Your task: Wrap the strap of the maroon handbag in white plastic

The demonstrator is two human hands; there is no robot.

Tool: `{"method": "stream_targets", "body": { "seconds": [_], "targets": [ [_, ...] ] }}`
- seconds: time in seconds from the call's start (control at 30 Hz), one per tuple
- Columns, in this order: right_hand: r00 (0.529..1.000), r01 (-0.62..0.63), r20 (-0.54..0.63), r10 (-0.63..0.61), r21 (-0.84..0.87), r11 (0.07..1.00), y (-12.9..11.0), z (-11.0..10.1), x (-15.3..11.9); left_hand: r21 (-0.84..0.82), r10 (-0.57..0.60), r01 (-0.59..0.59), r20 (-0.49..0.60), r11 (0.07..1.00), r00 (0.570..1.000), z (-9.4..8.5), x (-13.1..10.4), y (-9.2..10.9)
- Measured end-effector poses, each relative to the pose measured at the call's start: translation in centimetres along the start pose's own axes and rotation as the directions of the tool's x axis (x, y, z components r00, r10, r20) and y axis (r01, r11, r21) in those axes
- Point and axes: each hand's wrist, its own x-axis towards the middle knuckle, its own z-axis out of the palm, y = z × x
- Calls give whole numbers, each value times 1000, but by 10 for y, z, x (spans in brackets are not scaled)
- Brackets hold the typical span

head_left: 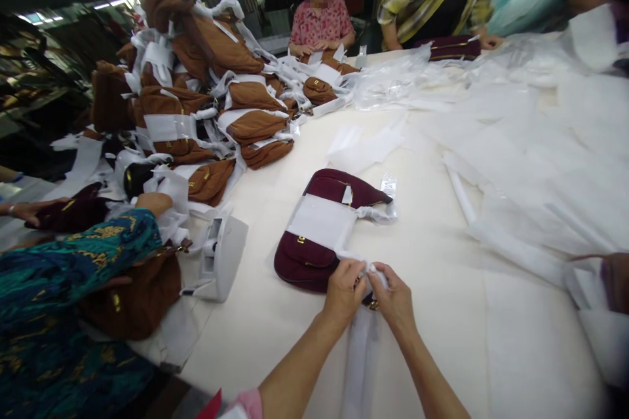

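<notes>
Cream counter (442,314), lower centre | my left hand (344,293) and right hand (393,301) both pinch white wrapping strip (358,347) at maroon bag (314,255)

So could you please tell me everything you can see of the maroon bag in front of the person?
The maroon bag looks like suede, curved, with small gold fittings. It lies flat on the table, a wide white paper band across its middle and white wrapping on its strap. Left hand and right hand pinch the wrapped strap end at its near edge.
</notes>
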Motion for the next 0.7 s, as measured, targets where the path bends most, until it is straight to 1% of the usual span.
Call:
{"method": "stream_targets", "body": {
  "seconds": [0.07, 0.13, 0.23, 0.37, 0.53, 0.6, 0.7],
  "targets": [
    [999, -31, -28, 31, 26, 999, 0, 2, 0, 15, 12, -12, -16, 1000, 1000, 5, -2, -3],
    [997, -65, -47, 68, 57, 996, 1, 3, 0, 26, -20, 21, -27, 999, 999, 8, -4, -4],
    [995, -87, -31, 91, 108, 990, 3, 5, 0, 27, -72, 73, -21, 997, 997, 9, -4, -4],
    [997, -71, -3, 73, 168, 983, 5, 4, -1, 11, -56, 56, 45, 998, 997, 6, 1, -3],
    [998, -39, -42, 50, 240, 970, 10, 1, -7, 26, -54, 52, 97, 998, 994, 2, 3, -2],
    [999, -24, -29, 33, 261, 965, 12, 1, -9, 40, -43, 40, 85, 998, 995, 3, 2, -3],
    [1000, -13, 13, 10, 255, 967, 11, 10, -12, 102, -34, 31, 30, 994, 999, 7, 0, -5]
  ]
}}
